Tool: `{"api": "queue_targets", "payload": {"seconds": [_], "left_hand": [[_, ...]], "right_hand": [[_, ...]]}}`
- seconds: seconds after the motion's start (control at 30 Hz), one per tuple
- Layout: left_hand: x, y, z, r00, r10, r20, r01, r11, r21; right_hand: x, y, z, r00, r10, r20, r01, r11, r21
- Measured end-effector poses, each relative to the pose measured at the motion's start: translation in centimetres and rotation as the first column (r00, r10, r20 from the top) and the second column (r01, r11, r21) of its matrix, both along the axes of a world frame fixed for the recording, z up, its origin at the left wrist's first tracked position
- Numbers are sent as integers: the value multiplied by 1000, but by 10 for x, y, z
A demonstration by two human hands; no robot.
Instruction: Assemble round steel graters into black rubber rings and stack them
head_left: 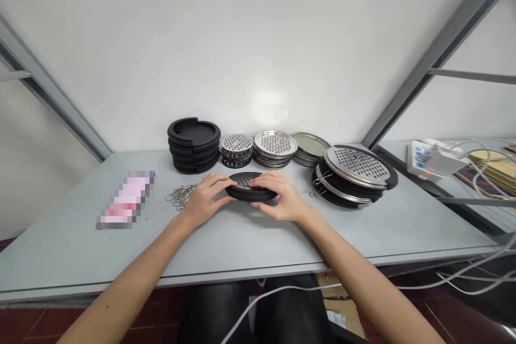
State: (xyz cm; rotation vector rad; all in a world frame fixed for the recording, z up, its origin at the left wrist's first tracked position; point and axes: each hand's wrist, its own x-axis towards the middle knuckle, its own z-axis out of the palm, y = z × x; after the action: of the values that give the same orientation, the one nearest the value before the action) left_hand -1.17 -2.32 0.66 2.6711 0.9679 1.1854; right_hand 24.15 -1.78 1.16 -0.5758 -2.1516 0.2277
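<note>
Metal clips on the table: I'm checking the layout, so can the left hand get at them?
Probably yes: the metal clips lie close beside the left hand with nothing visible between, though it holds the black disc.

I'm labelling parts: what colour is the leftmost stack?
The leftmost stack is black, seen best in the head view.

i face a pale grey table (237,247), and behind it i see a white wall (242,37) with a bright patch of light (269,107) low on it. a grey metal post (60,105) rises near the table's back left corner, a second post (471,11) towards its back right with a thin crossbar (475,76), and below the table i see dark red floor tiles (36,328)
</note>
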Motion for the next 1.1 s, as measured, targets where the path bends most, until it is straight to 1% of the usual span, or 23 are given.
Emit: {"api": "queue_targets", "payload": {"seconds": [0.1,0.17,0.27,0.37,0.47,0.57,0.63,0.7,0.73,0.83,0.9,0.97,1.03,1.1], "left_hand": [[1,-1,-2,999,-18,-29,21,996,91],[2,-1,-4,999,-25,-42,31,991,132],[4,-1,-4,999,-20,-43,27,988,155],[5,-2,-3,1000,2,-20,1,989,146],[4,-4,0,997,60,48,-66,989,133],[2,-4,2,973,166,158,-184,977,107],[-1,-3,3,953,219,207,-241,967,83],[-3,-2,3,944,238,228,-259,964,66],[-4,-1,3,943,239,230,-258,964,58],[-5,1,3,943,253,218,-262,965,14],[-6,3,3,947,258,190,-256,966,-38],[-7,4,2,961,231,151,-219,971,-96],[-7,5,0,977,177,117,-160,977,-142],[-7,5,-1,984,143,103,-126,979,-161]], "right_hand": [[-3,-1,-4,996,-24,84,18,998,62],[-5,-2,-6,989,-48,143,38,997,73],[-6,-3,-6,976,-68,208,58,997,54],[-7,-2,-6,975,-12,223,8,1000,20],[-6,-1,-5,987,30,160,-21,998,-56],[-2,0,-1,1000,24,19,-21,987,-162],[2,1,2,996,13,-88,-35,968,-247],[6,3,3,982,-5,-188,-64,932,-358],[8,4,3,971,-18,-239,-86,904,-418],[12,10,1,905,-90,-416,-184,799,-573],[14,13,0,854,-114,-508,-279,723,-632],[15,15,0,823,-116,-556,-351,665,-659],[15,15,0,818,-112,-564,-375,640,-671],[14,14,1,829,-107,-550,-367,637,-678]]}}
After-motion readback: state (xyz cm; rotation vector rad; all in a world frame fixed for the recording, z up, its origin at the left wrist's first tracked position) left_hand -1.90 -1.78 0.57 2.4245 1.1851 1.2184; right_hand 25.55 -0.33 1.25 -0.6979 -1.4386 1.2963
